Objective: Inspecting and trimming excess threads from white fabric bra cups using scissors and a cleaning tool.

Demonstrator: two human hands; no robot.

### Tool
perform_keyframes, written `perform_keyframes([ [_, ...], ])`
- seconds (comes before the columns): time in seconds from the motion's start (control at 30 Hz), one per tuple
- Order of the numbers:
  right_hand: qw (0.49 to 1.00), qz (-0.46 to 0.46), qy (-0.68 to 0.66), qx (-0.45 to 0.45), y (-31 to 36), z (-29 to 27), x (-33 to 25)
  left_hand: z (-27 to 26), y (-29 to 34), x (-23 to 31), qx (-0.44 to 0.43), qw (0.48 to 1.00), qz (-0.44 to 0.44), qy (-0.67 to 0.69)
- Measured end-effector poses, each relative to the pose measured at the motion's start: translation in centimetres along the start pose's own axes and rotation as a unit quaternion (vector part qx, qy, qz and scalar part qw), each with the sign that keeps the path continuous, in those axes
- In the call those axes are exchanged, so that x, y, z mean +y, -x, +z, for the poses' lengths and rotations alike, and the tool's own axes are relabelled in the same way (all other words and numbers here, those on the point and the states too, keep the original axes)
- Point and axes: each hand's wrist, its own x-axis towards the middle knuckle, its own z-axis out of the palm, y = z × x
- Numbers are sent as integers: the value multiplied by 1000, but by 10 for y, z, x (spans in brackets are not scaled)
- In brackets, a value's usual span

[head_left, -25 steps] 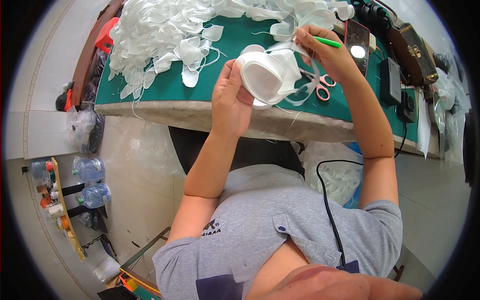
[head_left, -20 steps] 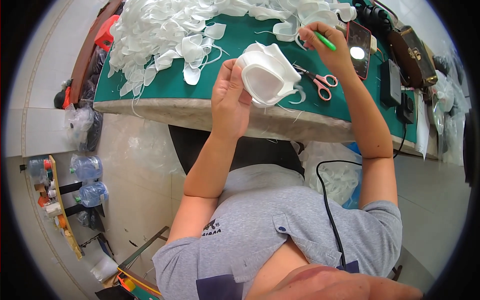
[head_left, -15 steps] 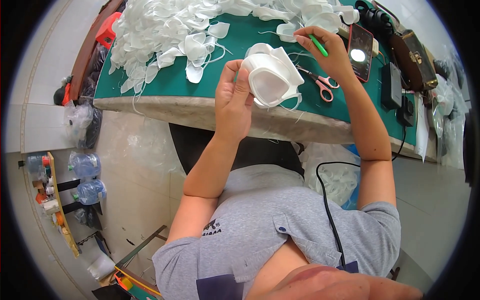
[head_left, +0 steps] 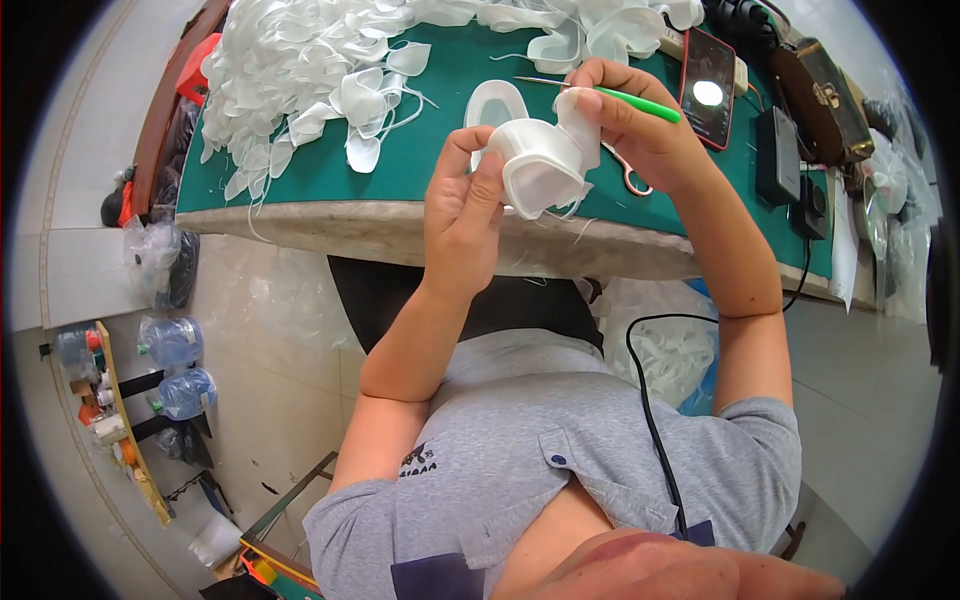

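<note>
To the left of the white cup, on the green surface, is a big pile of white pieces; its top is cut off, and single pieces are hard to pick out. The left hand pinches the cup's left edge, its fingers closed, thumb in front and some fingertips hidden behind. The cup sits up between both hands, over the front of the surface. At its upper right, the right hand has its fingers closed around a green tool and touching the cup's flap. They hide the tool's middle, but its thin tip pokes out left. Right of the cup, the pink scissors are mostly hidden. Farther right lies a phone.
</note>
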Motion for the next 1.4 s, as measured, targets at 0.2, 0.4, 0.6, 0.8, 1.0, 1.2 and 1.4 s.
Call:
perform_keyframes([
  [0.2,999,14,-36,-2,3,-2,-2,2,3,0,-8,1000,21,-5],
  [0.4,999,7,-34,-3,4,-1,-2,3,5,1,-4,999,39,-3],
  [0.6,998,-39,8,-56,3,-8,0,1,5,1,-22,998,56,-7],
  [0.8,983,-134,81,99,-9,-16,8,1,-42,41,52,990,128,40],
  [1.0,982,-89,86,144,-10,-21,7,-112,-164,158,189,948,256,-15],
  [1.2,981,-41,101,158,-9,-23,13,-166,-147,126,375,899,129,-186],
  [1.4,976,-42,158,141,-10,-25,20,-57,-42,63,-180,782,106,-588],
])
